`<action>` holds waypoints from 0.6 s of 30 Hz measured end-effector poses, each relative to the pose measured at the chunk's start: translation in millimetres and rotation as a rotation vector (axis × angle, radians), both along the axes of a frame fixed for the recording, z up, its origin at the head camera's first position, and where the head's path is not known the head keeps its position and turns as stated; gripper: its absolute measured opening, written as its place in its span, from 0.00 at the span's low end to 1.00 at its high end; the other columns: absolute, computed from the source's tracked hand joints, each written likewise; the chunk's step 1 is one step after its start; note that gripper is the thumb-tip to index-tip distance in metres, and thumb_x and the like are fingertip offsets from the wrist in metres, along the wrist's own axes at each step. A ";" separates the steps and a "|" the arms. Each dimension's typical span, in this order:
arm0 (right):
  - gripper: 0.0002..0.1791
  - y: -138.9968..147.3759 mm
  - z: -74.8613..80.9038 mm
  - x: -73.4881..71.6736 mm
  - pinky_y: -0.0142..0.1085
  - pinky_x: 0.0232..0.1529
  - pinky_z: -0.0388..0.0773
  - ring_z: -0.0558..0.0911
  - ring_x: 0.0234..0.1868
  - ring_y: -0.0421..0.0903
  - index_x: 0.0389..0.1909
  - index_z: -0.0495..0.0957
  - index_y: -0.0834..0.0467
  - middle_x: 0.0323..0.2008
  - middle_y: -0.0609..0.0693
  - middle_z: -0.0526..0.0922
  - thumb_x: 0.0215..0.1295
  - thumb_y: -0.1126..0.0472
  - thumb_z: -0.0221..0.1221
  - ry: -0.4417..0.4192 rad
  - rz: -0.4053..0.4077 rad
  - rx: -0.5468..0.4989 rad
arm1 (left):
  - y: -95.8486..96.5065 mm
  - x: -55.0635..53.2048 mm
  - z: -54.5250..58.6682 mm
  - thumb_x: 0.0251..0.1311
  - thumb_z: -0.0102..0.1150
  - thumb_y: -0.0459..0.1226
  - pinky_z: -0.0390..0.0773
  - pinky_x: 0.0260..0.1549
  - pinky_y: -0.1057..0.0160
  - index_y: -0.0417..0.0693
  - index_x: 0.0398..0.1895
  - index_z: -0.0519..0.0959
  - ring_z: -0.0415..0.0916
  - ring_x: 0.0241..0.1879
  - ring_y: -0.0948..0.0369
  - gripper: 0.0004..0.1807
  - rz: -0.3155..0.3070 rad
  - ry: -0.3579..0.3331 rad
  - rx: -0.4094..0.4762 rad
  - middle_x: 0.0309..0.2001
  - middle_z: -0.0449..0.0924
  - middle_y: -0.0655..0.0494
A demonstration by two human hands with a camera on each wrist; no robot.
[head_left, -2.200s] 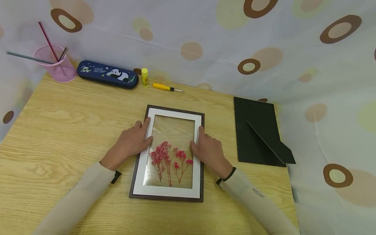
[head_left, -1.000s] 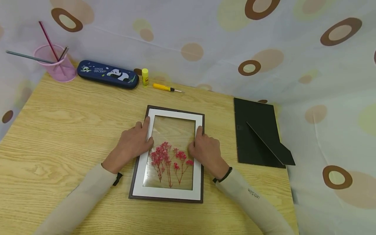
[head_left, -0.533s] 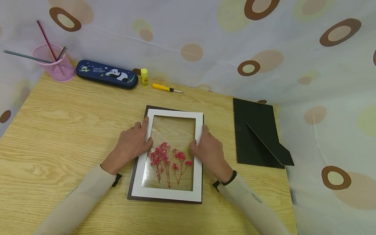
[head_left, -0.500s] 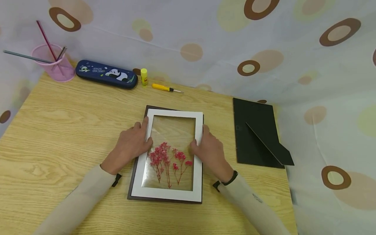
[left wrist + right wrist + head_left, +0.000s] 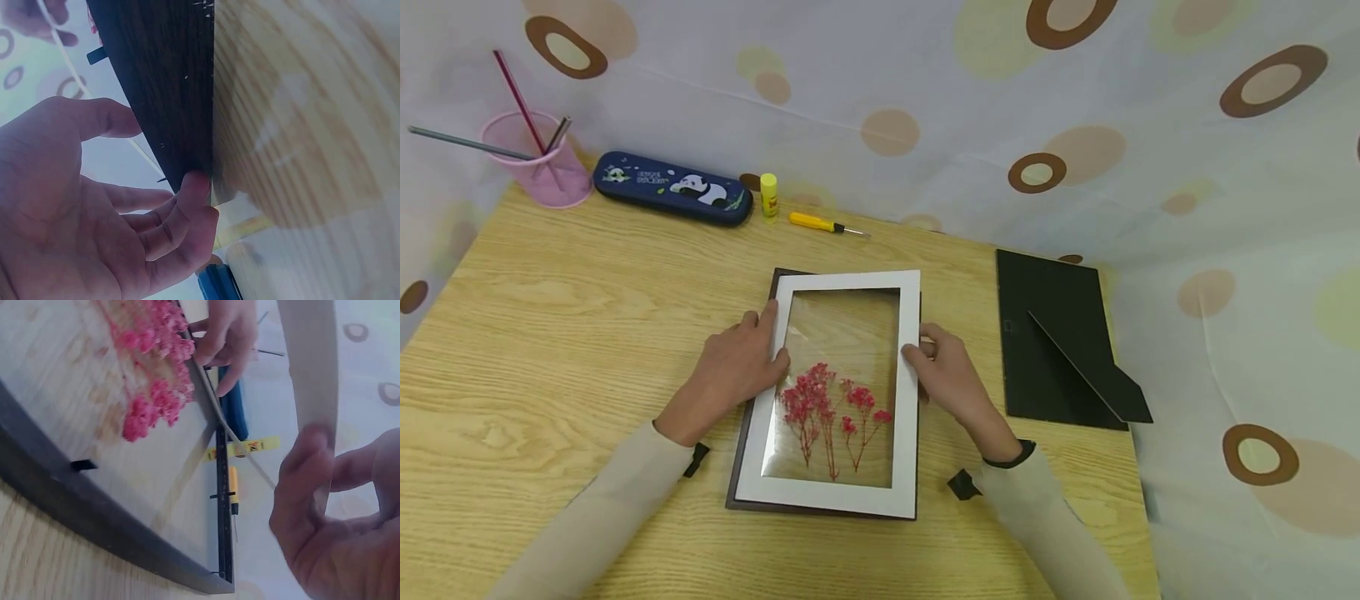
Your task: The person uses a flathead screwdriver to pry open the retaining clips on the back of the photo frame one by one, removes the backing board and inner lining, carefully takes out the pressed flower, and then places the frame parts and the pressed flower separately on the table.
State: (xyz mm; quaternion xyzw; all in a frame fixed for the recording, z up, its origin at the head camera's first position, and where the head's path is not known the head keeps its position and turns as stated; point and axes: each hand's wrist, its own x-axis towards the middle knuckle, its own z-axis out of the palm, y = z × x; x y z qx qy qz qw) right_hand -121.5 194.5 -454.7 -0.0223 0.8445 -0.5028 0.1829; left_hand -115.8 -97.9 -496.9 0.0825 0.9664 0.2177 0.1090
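A dark brown picture frame [image 5: 739, 467] lies on the wooden table, with a white mat [image 5: 827, 497] over it. Pink dried flowers [image 5: 808, 396] show through the mat's opening. My left hand [image 5: 733, 362] grips the left side; in the left wrist view its fingers press the frame's outer wall [image 5: 169, 81] and the thumb reaches over the top. With thumb above and fingers beneath, my right hand [image 5: 951, 379] pinches the mat's right border. The right wrist view has that border [image 5: 312, 369] raised well above the frame, over the flowers and a small black tab [image 5: 83, 465].
A black backing board [image 5: 1052, 342] with its stand leg out lies at the right. Along the back are a pink pen cup [image 5: 553, 175], a blue panda pencil case [image 5: 673, 190], a yellow glue stick [image 5: 768, 196] and a yellow screwdriver [image 5: 812, 222]. Patterned cloth hangs behind.
My right hand has shifted from resting on the frame's right side to pinching the mat, and the mat's right side has risen. My left hand stays in place.
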 end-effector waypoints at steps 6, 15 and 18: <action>0.21 1.2 8.4 2.1 0.56 0.20 0.78 0.76 0.13 0.61 0.64 0.70 0.68 0.15 0.54 0.78 0.76 0.62 0.51 -0.012 0.036 -0.145 | 0.5 1.5 1.9 0.66 0.52 0.43 0.74 0.16 0.52 0.31 0.74 0.58 0.73 0.25 0.50 0.38 0.001 0.004 0.012 0.49 0.74 0.29; 0.17 -6.4 22.4 9.3 0.53 0.15 0.76 0.75 0.10 0.52 0.59 0.72 0.66 0.15 0.54 0.78 0.75 0.63 0.50 0.002 0.028 -0.311 | 0.1 6.6 0.9 0.68 0.48 0.44 0.76 0.20 0.49 0.32 0.71 0.63 0.75 0.31 0.47 0.33 -0.001 0.026 0.018 0.49 0.72 0.31; 0.17 -8.8 30.1 12.6 0.52 0.14 0.75 0.74 0.09 0.52 0.59 0.71 0.68 0.14 0.53 0.78 0.75 0.64 0.49 0.011 0.024 -0.355 | 0.6 8.1 3.3 0.69 0.47 0.46 0.78 0.23 0.47 0.33 0.71 0.64 0.76 0.34 0.46 0.33 0.001 0.017 0.015 0.50 0.71 0.32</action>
